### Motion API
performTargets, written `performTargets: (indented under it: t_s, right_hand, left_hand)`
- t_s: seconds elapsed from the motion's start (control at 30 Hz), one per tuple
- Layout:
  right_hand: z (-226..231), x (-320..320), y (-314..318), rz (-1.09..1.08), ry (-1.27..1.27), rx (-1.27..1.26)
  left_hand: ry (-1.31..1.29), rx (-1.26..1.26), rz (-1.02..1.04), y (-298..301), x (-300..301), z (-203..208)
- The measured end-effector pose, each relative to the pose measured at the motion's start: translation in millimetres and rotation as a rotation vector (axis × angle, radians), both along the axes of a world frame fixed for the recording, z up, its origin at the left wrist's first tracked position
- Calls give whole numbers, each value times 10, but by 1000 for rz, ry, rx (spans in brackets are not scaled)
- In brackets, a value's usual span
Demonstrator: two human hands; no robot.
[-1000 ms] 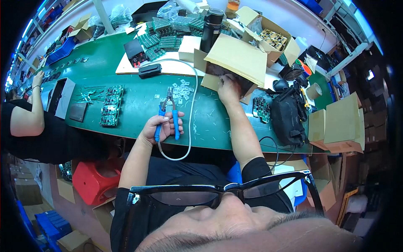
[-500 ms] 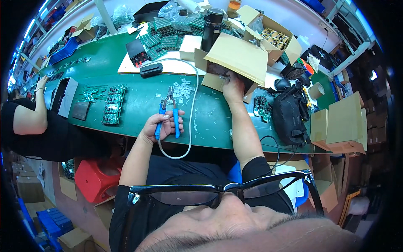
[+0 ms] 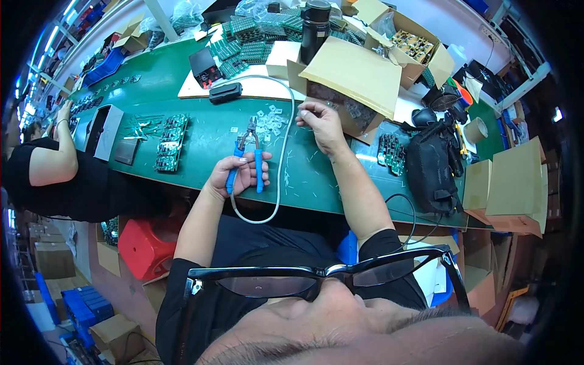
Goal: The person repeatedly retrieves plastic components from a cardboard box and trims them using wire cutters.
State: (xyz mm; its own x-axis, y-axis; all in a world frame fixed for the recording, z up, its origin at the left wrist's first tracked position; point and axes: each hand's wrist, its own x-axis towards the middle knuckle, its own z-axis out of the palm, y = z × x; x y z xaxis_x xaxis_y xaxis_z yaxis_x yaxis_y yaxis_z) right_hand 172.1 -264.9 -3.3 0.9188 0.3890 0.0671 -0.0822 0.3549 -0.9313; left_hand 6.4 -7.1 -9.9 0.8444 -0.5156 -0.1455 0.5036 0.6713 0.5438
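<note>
In my left hand point(image 3: 236, 174) lies a pair of side cutters point(image 3: 250, 137) with blue ribbed handles, jaws pointing away from me. The fingers are wrapped around the handles. My right hand point(image 3: 324, 125) is just left of the opening of a cardboard box point(image 3: 353, 73), fingers and thumb drawn together in a pinch. Whatever sits in that pinch is too small to make out. Small clear plastic pieces point(image 3: 271, 121) are heaped beyond the cutters, and more of them show inside the box. A grey cable point(image 3: 279, 176) loops around the left hand and the cutters.
Green circuit boards point(image 3: 172, 143) stand at the left, others point(image 3: 391, 155) beside a black bag point(image 3: 431, 167) at the right. A black bottle point(image 3: 315, 33) rises behind the box. A co-worker's arm point(image 3: 68, 140) reaches the bench at far left. Thin offcuts litter the green bench point(image 3: 310, 188).
My right hand has come out of the cardboard box and moved left and toward the heap, fingers pinched. The left hand still holds the cutters. The whole view has shifted slightly.
</note>
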Motion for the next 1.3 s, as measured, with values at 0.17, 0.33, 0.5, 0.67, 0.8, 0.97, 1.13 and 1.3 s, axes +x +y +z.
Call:
performTargets:
  t_s: [0.17, 0.33, 0.5, 0.67, 0.8, 0.97, 1.13, 1.3]
  right_hand:
    - [98, -103, 29, 164, 209, 224]
    - [97, -157, 16, 312, 272, 299]
    - [145, -234, 35, 372, 341, 410]
    - [111, -239, 81, 339, 261, 328]
    - [247, -346, 88, 258, 225, 305]
    - [207, -330, 99, 299, 221, 298]
    - [153, -308, 61, 315, 219, 254]
    - [199, -318, 62, 306, 234, 221]
  left_hand:
    - [12, -16, -2, 12, -30, -27]
    - [21, 39, 41, -22, -34, -24]
    - [16, 91, 89, -55, -90, 22]
    - [17, 257, 130, -153, -137, 200]
    - [6, 775, 151, -313, -161, 484]
    - [-251, 1291, 30, -297, -137, 652]
    - [-247, 1477, -44, -421, -118, 888]
    - [-252, 1592, -59, -446, -115, 926]
